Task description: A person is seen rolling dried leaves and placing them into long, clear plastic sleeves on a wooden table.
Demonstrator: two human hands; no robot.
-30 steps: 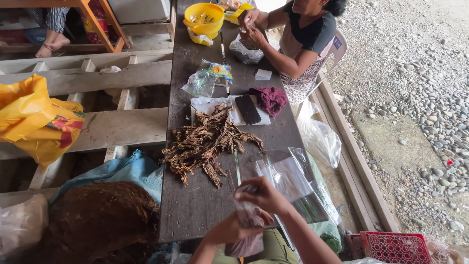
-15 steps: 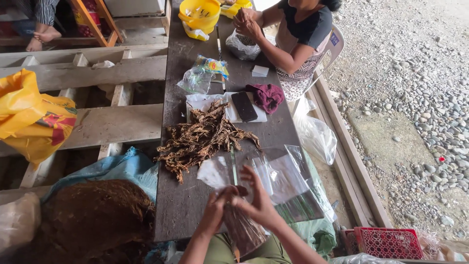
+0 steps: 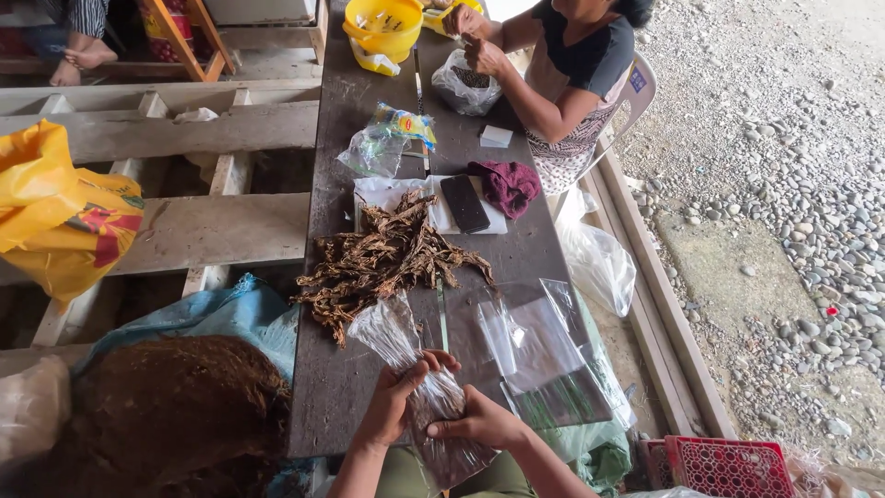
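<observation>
Bag (image 3: 424,397) now lifted — both hands' fingers pinching it, mouth pointing up-left

Left hand (image 3: 395,406), right hand (image 3: 481,422), both clenched

An open-air, makeshift packing spot: a rough dark plank worktop (image 3: 346,184) runs ahead of the hands, with a pile of dried brown leaves (image 3: 387,263) just beyond them, clear plastic bags (image 3: 535,337) to their right, rough wooden beams (image 3: 184,129) left, and gravel ground (image 3: 784,184) far right.
</observation>
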